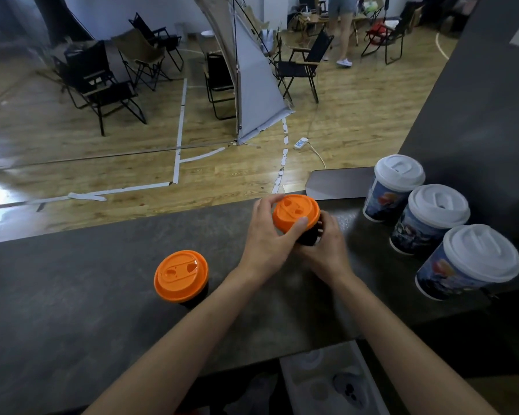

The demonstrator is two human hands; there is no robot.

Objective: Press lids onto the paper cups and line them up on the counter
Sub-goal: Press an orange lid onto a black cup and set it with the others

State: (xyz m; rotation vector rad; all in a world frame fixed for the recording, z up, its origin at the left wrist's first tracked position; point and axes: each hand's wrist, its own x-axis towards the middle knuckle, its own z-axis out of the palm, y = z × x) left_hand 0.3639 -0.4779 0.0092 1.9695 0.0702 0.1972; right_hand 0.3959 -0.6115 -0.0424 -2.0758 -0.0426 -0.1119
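A: Hands?

B: Both busy at 12 o'clock on the grey stone-look counter [102,280]. Left hand [270,235] is curled over the round orange plastic lid [294,211], thumb on the near rim, fingers hooked round the far rim. Right hand [327,245] is wrapped round the dark paper cup [307,238] beneath, hiding most of it.

A: Lid seated?

B: Can't tell. It sits tilted toward me, and the fingers cover the rim. The cup is near the counter's far edge; I can't see whether it touches the top.

A: Others?

B: Second dark cup with an orange lid [181,275] stands upright at 9 o'clock of the hands, well apart. Three blue printed paper cups with white domed lids [438,205] stand at 3 o'clock in a close diagonal row.

A: Risks?

B: My read: thumb pressure on one side could lift the opposite rim, leaving a half-seal. A hard squeeze from the right hand might flatten the paper wall so the lid won't catch. With the far edge close, a slip would send the cup to the floor. If it is set down toward 3 o'clock, a careless forearm could knock the white-lidded row.
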